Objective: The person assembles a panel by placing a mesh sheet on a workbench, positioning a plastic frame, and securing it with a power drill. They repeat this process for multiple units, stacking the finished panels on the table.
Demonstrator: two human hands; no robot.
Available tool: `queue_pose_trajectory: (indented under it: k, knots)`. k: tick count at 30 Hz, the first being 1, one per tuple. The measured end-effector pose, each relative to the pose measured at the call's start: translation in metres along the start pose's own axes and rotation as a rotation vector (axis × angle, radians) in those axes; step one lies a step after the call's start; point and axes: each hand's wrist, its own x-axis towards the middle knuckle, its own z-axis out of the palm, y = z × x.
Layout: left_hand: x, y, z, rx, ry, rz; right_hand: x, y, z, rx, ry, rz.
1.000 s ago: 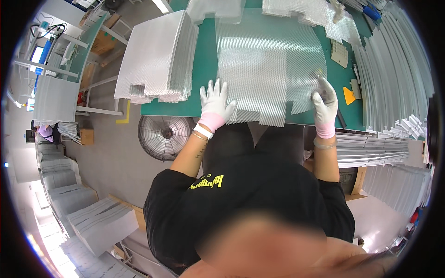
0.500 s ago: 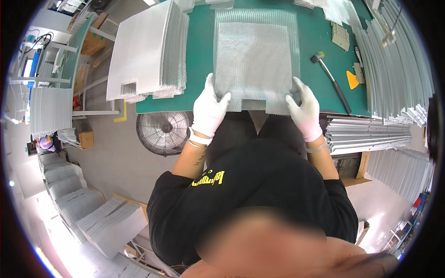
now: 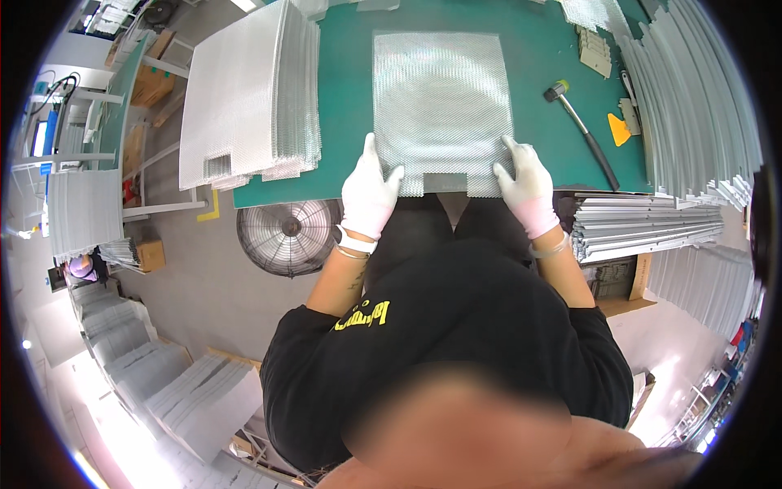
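A silvery metal mesh panel (image 3: 444,102) with a rectangular notch in its near edge lies in front of me on the green table. Whether it is one sheet or several stacked together is hard to tell. My left hand (image 3: 371,187), in a white glove, grips its near left corner, thumb on top and index finger along the side. At the near right corner my right hand (image 3: 525,183), gloved too, holds the panel the same way. The near edge reaches slightly past the table edge.
A tall stack of notched mesh panels (image 3: 236,98) stands at left. On the right are a mallet (image 3: 580,130), a yellow scraper (image 3: 619,129), a beige piece (image 3: 595,53) and long pale strips (image 3: 692,106). A floor fan (image 3: 290,232) sits below the table edge.
The mesh's far edge has come nearer, and the offset outlines along its far and right sides now look like one. My right hand has shifted slightly left with the edge.
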Motion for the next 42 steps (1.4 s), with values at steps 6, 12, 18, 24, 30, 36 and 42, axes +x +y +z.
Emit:
queue_pose_trajectory:
  k: [6,12,18,24,30,36,42]
  knots:
    - [0.001,-0.002,0.0,0.042,0.001,-0.001,0.002,0.0,-0.002,-0.056,-0.037,-0.002]
    - [0.008,0.002,-0.007,0.091,-0.078,-0.092,0.005,-0.002,-0.005,-0.145,-0.112,0.027]
    - [0.031,0.002,-0.026,0.321,-0.177,0.138,0.042,-0.011,-0.046,-0.271,-0.295,-0.031]
    - [0.055,-0.02,0.011,0.388,-0.292,0.247,0.261,0.078,-0.086,-0.291,0.525,-0.099]
    - [0.067,0.0,0.001,0.373,-0.331,0.226,0.364,0.09,-0.115,-0.442,0.054,0.364]
    - [0.069,0.0,-0.003,0.337,-0.267,0.268,0.37,0.057,-0.147,-0.138,0.543,-0.143]
    - [0.083,-0.003,0.002,0.277,-0.194,0.282,0.37,0.052,-0.161,0.898,0.528,-0.275]
